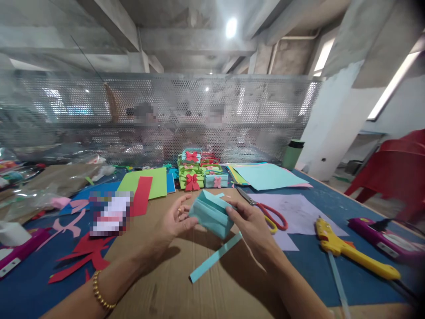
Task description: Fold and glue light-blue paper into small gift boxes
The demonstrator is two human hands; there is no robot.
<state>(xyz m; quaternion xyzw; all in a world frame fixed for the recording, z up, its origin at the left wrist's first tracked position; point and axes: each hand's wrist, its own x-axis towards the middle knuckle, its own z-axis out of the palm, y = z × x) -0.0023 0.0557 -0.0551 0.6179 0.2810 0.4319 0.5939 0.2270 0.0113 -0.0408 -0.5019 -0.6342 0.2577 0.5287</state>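
Between both hands, above a sheet of cardboard [146, 261], is a small light-blue paper box [209, 217], tilted, with folded sides. My left hand [177, 217] grips its left end with thumb and fingers. At the right end, my right hand [247, 221] pinches the box, thumb on the upper edge. Below it, a light-blue paper strip [215, 258] lies slantwise on the cardboard. Scissors [270, 215] with red and yellow handles lie just beyond my right hand, blades pointing away.
A yellow glue gun [352, 254] lies at right, near a purple power strip [378, 239]. Small finished paper baskets [192, 177] with bows stand behind. Coloured sheets [272, 176], red paper pieces [86, 252] and a green bottle [293, 155] are around. A perforated metal screen [199, 128] borders the back.
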